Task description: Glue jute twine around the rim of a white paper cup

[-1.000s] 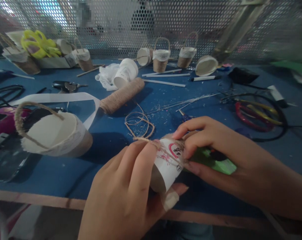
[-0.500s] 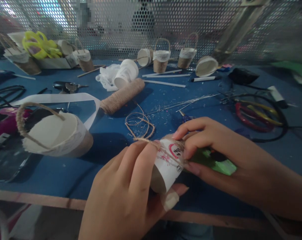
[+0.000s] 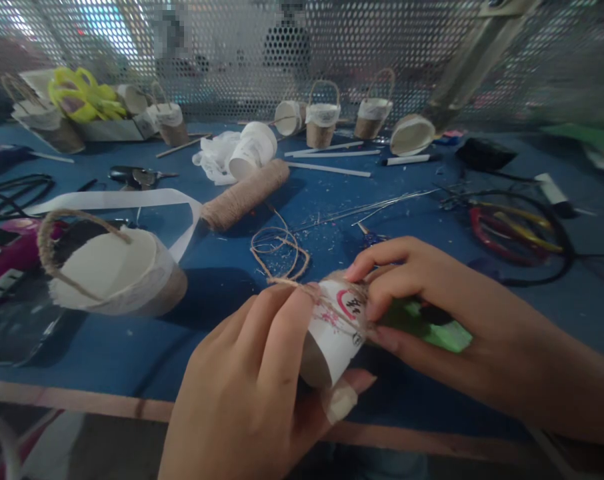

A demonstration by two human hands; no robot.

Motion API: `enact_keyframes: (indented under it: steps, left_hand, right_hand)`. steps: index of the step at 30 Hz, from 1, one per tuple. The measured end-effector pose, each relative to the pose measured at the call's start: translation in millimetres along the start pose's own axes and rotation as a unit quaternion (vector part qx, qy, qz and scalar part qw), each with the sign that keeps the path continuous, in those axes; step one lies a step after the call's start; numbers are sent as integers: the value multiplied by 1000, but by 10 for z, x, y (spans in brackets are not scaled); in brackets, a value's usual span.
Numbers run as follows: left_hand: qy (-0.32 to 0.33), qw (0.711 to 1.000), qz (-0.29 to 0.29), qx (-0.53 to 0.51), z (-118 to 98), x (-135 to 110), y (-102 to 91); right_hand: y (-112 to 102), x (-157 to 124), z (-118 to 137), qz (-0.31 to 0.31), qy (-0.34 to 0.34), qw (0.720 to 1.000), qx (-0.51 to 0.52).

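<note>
The paper cup [image 3: 332,337] lies on its side just above the near part of the table [image 3: 217,293], between both hands. Its long axis goes from the open mouth, low at the left hand [image 3: 252,393], up to the base at the right hand [image 3: 432,313]. The left hand is closed around the cup wall. The right hand pinches the twine [image 3: 281,252] against the base, and a green object [image 3: 439,333] is under its fingers.

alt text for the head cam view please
Two hands work at a cluttered blue table: the left hand grips a white paper cup on its side while the right hand, holding a green object, presses twine against it. A spool and cup baskets lie beyond.
</note>
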State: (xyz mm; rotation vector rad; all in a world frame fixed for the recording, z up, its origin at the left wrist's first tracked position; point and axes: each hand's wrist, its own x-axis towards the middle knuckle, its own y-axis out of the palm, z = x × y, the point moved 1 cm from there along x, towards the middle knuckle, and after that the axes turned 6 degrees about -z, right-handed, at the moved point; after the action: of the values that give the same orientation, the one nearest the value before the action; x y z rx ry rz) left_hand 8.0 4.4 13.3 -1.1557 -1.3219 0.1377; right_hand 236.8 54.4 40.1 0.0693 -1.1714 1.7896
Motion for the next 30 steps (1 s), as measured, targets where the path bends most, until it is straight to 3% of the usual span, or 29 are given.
enact_keyframes:
  steps: [30]
  left_hand:
    - [2, 1000, -3, -6, -2, -19, -9]
  right_hand:
    - [-5, -15, 11, -5, 16, 1000, -7]
